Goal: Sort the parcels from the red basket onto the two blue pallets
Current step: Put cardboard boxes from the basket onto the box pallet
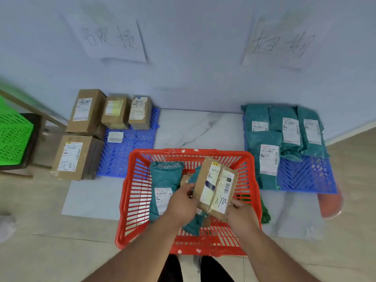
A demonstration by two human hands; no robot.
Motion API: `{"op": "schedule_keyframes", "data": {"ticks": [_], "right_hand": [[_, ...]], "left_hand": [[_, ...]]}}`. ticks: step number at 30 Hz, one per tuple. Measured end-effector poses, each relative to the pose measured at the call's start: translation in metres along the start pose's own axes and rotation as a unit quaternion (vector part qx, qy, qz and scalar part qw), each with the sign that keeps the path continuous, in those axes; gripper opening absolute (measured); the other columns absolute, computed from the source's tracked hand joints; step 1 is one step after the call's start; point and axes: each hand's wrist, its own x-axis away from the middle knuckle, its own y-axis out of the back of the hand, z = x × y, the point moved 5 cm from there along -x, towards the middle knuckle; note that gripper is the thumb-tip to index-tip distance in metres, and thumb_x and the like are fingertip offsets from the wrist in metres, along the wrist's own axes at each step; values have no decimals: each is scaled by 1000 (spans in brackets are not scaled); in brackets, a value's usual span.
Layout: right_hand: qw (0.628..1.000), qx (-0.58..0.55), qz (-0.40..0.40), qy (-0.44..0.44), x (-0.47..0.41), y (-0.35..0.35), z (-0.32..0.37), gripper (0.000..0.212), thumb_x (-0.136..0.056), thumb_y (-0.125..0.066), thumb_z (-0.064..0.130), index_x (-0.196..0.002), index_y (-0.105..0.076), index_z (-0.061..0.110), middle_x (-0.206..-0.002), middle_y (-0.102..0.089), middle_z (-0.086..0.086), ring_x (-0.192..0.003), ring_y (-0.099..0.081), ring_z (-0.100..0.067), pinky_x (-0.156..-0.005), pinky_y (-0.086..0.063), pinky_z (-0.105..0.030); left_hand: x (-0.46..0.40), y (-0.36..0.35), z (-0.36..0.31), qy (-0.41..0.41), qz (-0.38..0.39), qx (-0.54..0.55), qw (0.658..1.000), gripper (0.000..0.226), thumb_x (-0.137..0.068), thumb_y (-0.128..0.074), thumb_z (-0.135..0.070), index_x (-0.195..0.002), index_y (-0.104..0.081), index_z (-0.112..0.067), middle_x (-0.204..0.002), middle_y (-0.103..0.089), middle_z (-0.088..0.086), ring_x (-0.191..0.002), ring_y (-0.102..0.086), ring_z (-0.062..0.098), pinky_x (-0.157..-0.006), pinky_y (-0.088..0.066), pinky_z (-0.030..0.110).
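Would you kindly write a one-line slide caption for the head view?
Both hands, left and right, lift a cardboard parcel above the red basket, between box and mailer-bag pallets.

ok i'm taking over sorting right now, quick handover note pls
Hands: left hand and right hand both grip a taped brown box, marked 8732, above the red basket.
Placed: five brown boxes on the left pallet; teal bags on the right pallet.
Left: put the held box down, probably with the other boxes on the left pallet. A teal bag and more parcels are in the basket.
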Motion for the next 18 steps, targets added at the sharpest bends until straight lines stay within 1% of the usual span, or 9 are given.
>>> {"op": "schedule_keyframes", "data": {"ticks": [2, 5, 7, 9, 10, 11, 13, 16, 18], "right_hand": [[999, -10, 13, 38, 25, -1, 28, 32, -100, -53, 12, -92, -79, 29, -72, -81, 6, -50, -57, -15, -48, -38, -26], [995, -7, 26, 98, 54, -10, 69, 29, -100, -56, 16, -91, -81, 28, -74, -81, 11, -58, -66, -16, -53, -43, -26], [990, 6, 33, 139, 69, -23, 97, 28, -102, -55, 17, -97, -82, 26, -88, -83, 9, -64, -70, -11, -47, -46, -22], [984, 19, 41, 175, 80, -40, 125, 28, -104, -53, 17, -102, -80, 25, -105, -81, 8, -72, -71, -7, -44, -44, -13], [981, 20, 44, 189, 84, -51, 136, 28, -105, -53, 18, -105, -80, 26, -109, -80, 8, -77, -71, -4, -46, -45, -10], [978, 18, 47, 201, 88, -63, 147, 27, -106, -54, 19, -105, -79, 26, -111, -79, 10, -82, -71, -1, -49, -47, -10], [975, 13, 52, 215, 95, -92, 166, 24, -105, -56, 21, -99, -79, 26, -108, -79, 12, -87, -72, -1, -57, -54, -14], [973, 23, 57, 220, 101, -147, 192, 21, -104, -58, 26, -95, -76, 27, -102, -80, 13, -85, -74, -1, -60, -57, -17], [975, 35, 57, 212, 101, -187, 207, 20, -104, -58, 28, -95, -77, 27, -97, -79, 14, -82, -74, -2, -62, -59, -21]], "left_hand": [[20, 25, -17, -25, -28, 15, 999, 38, -98, -60, -9, -131, -66, -26, -107, -73, -14, -95, -69, 4, -66, -48, 8], [47, 69, -35, -41, -78, 60, 994, 31, -98, -60, -8, -121, -71, -26, -102, -76, -13, -88, -70, 2, -58, -48, 7], [60, 99, -43, -56, -105, 92, 989, 31, -98, -60, -7, -116, -74, -28, -102, -78, -11, -86, -71, 3, -65, -52, 13], [68, 130, -45, -66, -131, 112, 983, 34, -97, -60, -6, -116, -76, -29, -105, -80, -9, -93, -73, 6, -77, -56, 20], [70, 146, -43, -67, -143, 117, 980, 34, -96, -59, -6, -116, -76, -29, -106, -80, -8, -96, -74, 8, -79, -57, 22], [71, 163, -39, -65, -152, 124, 978, 34, -97, -59, -7, -116, -76, -29, -105, -80, -7, -96, -75, 11, -77, -57, 22], [70, 195, -31, -65, -157, 148, 974, 30, -99, -58, -9, -111, -75, -30, -101, -81, -8, -90, -77, 12, -71, -57, 23], [58, 248, -10, -67, -174, 162, 969, 26, -100, -60, -14, -108, -76, -33, -97, -81, -12, -87, -77, 8, -79, -60, 30], [43, 283, 9, -61, -185, 156, 968, 29, -100, -59, -11, -111, -76, -32, -98, -81, -10, -90, -76, 12, -83, -60, 34]]}}
